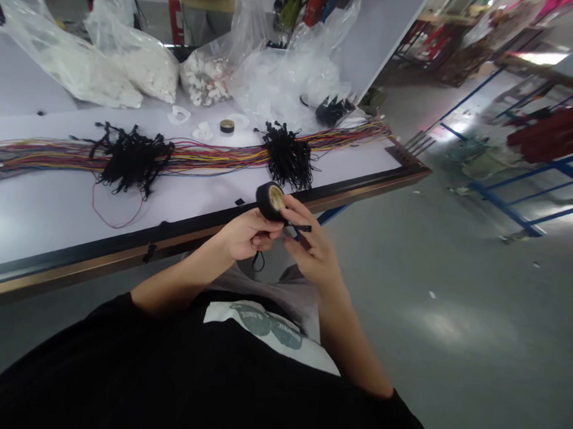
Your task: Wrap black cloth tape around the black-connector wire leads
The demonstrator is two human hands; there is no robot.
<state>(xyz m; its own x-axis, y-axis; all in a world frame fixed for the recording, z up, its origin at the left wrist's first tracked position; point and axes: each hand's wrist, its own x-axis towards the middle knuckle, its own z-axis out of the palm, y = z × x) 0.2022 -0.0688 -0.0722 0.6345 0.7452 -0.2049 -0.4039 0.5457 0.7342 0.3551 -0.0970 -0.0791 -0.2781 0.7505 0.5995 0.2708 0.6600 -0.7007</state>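
Observation:
A roll of black tape (pixel 269 201) with a pale yellow core is up in front of the table edge, between my two hands. My left hand (pixel 251 235) is closed just under the roll, its thumb and fingers pinched on a thin black cable (pixel 259 262) whose loop hangs below. The fingers of my right hand (pixel 316 250) bend round the near side of the roll, with a fingertip at its core. A short black end piece (pixel 300 227) sticks out between my hands towards the right fingers. What lies inside the left pinch is hidden.
Long multicoloured wires (pixel 216 158) run along the white table (pixel 183 201), with two heaps of black connectors (pixel 133 159) on them. Behind stand plastic bags of white parts (pixel 205 79) and another tape roll (pixel 226 126). A blue-framed cart (pixel 510 206) stands to the right.

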